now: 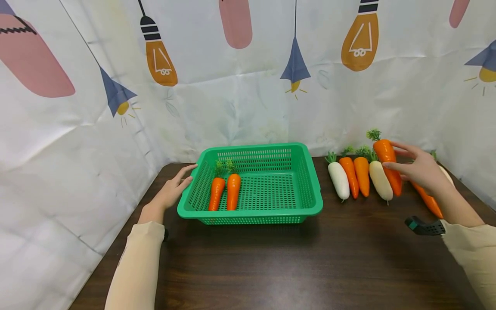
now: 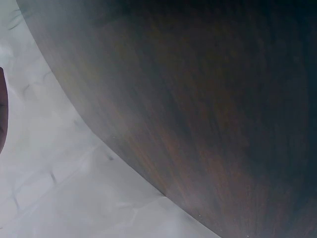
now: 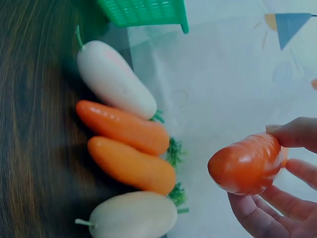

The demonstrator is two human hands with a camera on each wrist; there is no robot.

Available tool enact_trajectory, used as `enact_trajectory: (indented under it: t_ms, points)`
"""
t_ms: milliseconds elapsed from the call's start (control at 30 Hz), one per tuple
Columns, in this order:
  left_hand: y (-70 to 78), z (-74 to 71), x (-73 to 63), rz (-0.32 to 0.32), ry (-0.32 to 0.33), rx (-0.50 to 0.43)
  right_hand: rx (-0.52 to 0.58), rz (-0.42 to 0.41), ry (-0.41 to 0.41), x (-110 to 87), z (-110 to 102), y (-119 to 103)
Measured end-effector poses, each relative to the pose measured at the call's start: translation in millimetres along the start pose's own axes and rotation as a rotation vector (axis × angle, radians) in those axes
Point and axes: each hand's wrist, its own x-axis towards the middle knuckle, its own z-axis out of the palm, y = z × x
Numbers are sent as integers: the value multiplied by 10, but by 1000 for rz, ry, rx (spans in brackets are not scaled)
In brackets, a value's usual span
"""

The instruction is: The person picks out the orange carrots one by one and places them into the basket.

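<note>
My right hand [image 1: 424,170] grips an orange carrot [image 1: 387,159] between thumb and fingers, its leafy top upward and tip down. The right wrist view shows this carrot [image 3: 245,166] held above the row of vegetables. At the left end of a green plastic basket [image 1: 249,213], my left hand [image 1: 170,191] touches the rim with extended fingers. Two carrots [image 1: 234,191] lie side by side in the basket's left part. Only a sliver of the left hand [image 2: 3,109] shows in the left wrist view.
Right of the basket lie a white radish [image 1: 339,180], two carrots [image 1: 362,176] and a cream radish [image 1: 381,181] in a row. Another carrot [image 1: 428,202] and a pale vegetable [image 1: 445,174] are partly hidden by the right arm. A patterned curtain [image 1: 255,103] borders the dark table [image 1: 248,262].
</note>
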Motion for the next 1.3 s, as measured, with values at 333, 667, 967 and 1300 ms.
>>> enact_trajectory:
  t_ms: [333, 667, 967, 1300]
  points:
    - [-9, -4, -6, -2, -3, -2, 59, -50, -2, 21, 108, -130]
    - [-30, -7, 7, -2, -3, -9, 127, -82, 0, 12, 264, -291]
    - [-37, -2, 15, 2, -5, -5, 298, -12, -102, 44, 381, -456]
    - [-38, -10, 13, 3, -5, 0, 300, -1, -173, 54, 564, -646]
